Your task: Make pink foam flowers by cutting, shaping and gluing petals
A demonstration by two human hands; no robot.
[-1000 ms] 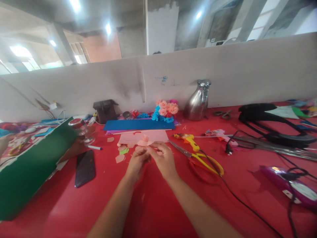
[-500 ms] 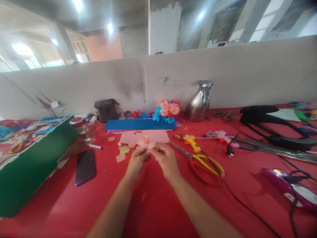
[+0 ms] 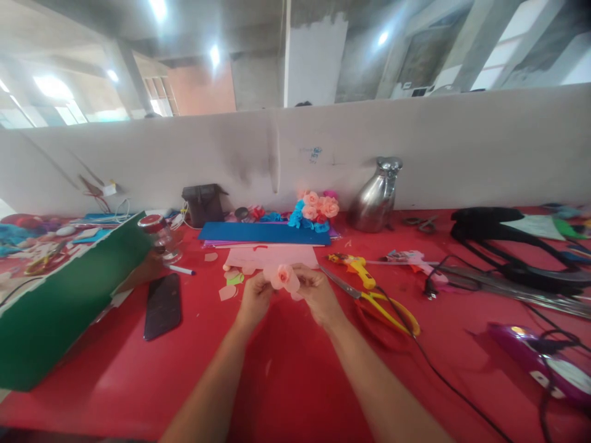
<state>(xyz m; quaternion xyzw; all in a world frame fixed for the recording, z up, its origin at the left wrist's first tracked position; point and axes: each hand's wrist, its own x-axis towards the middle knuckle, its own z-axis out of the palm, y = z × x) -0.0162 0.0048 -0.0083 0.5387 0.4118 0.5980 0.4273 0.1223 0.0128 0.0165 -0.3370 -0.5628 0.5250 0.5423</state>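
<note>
A pink paper flower (image 3: 284, 278) is held between my two hands above the red table, its rolled centre facing me. My left hand (image 3: 257, 295) is closed on the flower's left side. On its right side, my right hand (image 3: 318, 292) pinches the outer petals between thumb and fingers. Behind the flower lies a pink paper sheet (image 3: 244, 256). Loose cut petals (image 3: 228, 292) and a green scrap (image 3: 236, 279) rest left of my hands. To the right are yellow-handled scissors (image 3: 383, 307) and a yellow glue gun (image 3: 362, 271).
A dark phone (image 3: 162, 307), a marker (image 3: 181, 269), a glass jar (image 3: 161, 237) and a green box (image 3: 69, 314) stand on the left. Finished flowers (image 3: 316, 209) sit near a steel jug (image 3: 375, 197) at the back. A cord (image 3: 443, 369) and a purple device (image 3: 540, 357) lie right.
The flower has tipped so its centre faces me, and my hands have moved slightly apart around it. The whole view has shifted a little.
</note>
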